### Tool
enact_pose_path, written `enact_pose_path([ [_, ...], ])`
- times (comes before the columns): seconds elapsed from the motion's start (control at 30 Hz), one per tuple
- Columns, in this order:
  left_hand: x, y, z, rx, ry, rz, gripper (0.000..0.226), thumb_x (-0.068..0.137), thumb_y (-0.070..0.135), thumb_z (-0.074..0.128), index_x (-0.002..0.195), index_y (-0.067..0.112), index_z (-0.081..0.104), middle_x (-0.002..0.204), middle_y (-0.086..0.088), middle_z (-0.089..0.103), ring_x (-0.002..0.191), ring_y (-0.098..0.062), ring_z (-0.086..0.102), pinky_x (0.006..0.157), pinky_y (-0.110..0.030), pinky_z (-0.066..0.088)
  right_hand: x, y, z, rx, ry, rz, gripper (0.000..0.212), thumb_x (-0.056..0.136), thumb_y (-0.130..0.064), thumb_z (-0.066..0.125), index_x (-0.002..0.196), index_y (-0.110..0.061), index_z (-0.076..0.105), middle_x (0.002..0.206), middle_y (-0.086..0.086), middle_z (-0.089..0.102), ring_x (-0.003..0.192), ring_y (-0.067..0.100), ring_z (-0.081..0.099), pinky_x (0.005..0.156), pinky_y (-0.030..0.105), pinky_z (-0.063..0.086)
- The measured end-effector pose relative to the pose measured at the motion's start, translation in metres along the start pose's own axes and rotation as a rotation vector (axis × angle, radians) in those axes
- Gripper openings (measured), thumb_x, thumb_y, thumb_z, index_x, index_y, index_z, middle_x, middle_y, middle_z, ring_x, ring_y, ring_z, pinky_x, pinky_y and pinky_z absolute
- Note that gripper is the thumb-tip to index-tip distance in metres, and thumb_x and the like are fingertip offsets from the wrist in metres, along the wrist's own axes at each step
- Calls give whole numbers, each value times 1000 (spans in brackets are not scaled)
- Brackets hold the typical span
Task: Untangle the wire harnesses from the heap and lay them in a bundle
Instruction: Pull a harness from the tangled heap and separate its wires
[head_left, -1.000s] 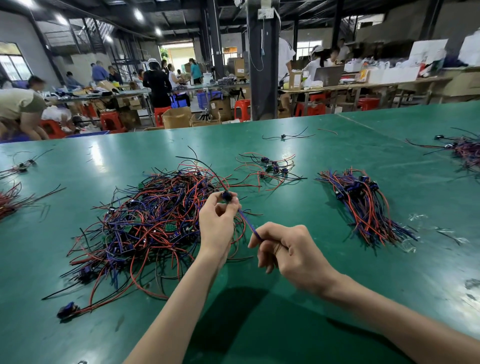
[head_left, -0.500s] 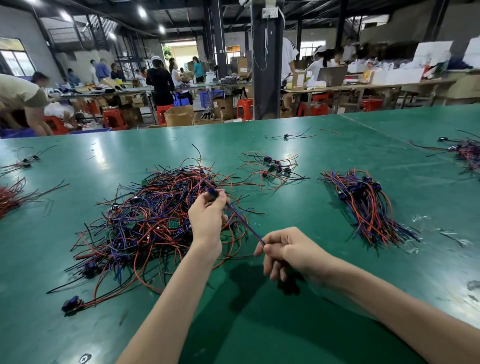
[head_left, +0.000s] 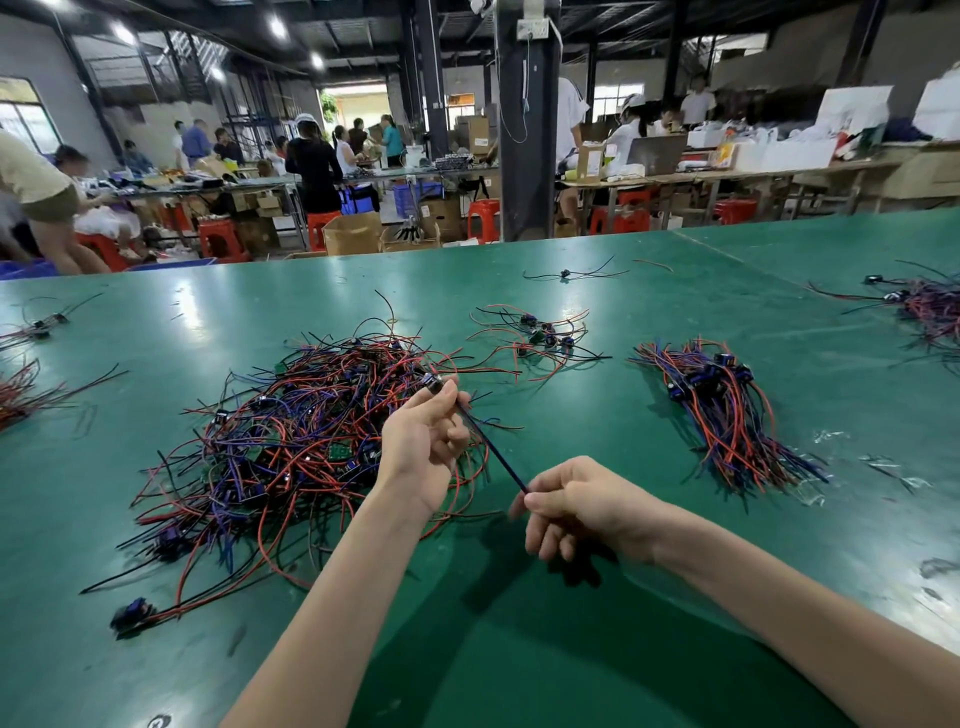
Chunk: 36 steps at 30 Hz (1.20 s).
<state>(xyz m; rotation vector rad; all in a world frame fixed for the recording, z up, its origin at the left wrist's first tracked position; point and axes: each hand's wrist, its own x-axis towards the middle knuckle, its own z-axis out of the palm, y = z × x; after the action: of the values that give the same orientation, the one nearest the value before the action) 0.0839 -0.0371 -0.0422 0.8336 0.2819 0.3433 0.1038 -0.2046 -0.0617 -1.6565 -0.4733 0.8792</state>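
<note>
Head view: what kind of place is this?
Probably a factory assembly floor: a tangled heap of red, blue and black wire harnesses on a wide green worktable, workers at benches behind, red plastic stools.

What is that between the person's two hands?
In the head view, one dark wire harness runs taut from the left hand, pinching its connector end, to the right hand, pinching the other end.

Dark wire harness (head_left: 491, 452) taut between left hand (head_left: 423, 447) and right hand (head_left: 576, 506); tangled heap (head_left: 291, 441) leftward; aligned bundle (head_left: 722, 415) rightward.
</note>
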Motion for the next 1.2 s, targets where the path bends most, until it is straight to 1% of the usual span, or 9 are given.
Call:
enact_pose_path([
  [0.17,7,-4,-13,283,132,219,14,91,2,57,82,12,61,65,-2,58,40,-1,33,39,-14,35,-3,2,13,-177,-28,-175,17,98,3,34,102,-11,43,53,1,63,41,10,57,39,18,39],
  [0.3,12,-10,-20,530,210,356,14,90,7,61,82,19,63,74,-1,56,53,-6,41,44,-18,39,-8,-2,12,-208,63,-418,31,96,7,35,109,-21,34,57,4,64,44,17,57,44,21,40],
  [0.43,15,-20,-19,767,154,483,16,88,10,63,79,23,64,68,3,59,58,-10,46,58,-32,44,-14,-4,15,-227,92,-573,45,94,10,36,117,-28,34,62,7,65,50,20,59,50,27,43],
  [0.63,14,-29,-20,817,117,480,12,88,15,65,80,24,66,63,8,58,57,-9,47,62,-33,43,-18,-4,19,-305,89,-659,50,92,10,35,123,-29,36,66,7,66,54,22,61,57,40,48],
  [0.73,14,-28,-20,782,119,451,14,88,12,64,81,23,66,68,3,61,56,-11,47,58,-29,42,-18,-3,19,-270,69,-640,49,93,10,35,122,-30,37,68,9,67,55,22,62,55,31,48],
  [0.87,15,-16,-20,552,169,344,6,89,5,61,90,10,66,71,-2,63,47,-4,40,41,-16,38,-12,-1,15,-175,-44,-477,42,95,10,35,122,-21,30,70,9,68,57,23,65,53,26,47],
  [0.97,13,-9,-21,391,148,279,5,88,2,60,88,6,63,66,-2,62,41,-2,30,40,-16,32,-8,0,13,-65,-103,-295,32,98,7,33,122,-13,25,68,11,68,54,23,65,48,26,50],
  [1.07,10,-5,-19,298,130,228,6,87,-1,60,87,5,63,64,-2,63,40,-2,29,39,-15,30,-4,2,8,71,-55,-143,27,97,6,33,118,-8,27,63,16,67,48,25,63,43,26,50],
  [1.2,10,-4,-18,240,106,204,8,86,-3,60,88,4,65,61,-2,65,40,-3,30,40,-15,31,-2,3,4,122,-44,-57,21,98,4,34,115,-7,30,62,17,67,47,23,62,41,24,48],
])
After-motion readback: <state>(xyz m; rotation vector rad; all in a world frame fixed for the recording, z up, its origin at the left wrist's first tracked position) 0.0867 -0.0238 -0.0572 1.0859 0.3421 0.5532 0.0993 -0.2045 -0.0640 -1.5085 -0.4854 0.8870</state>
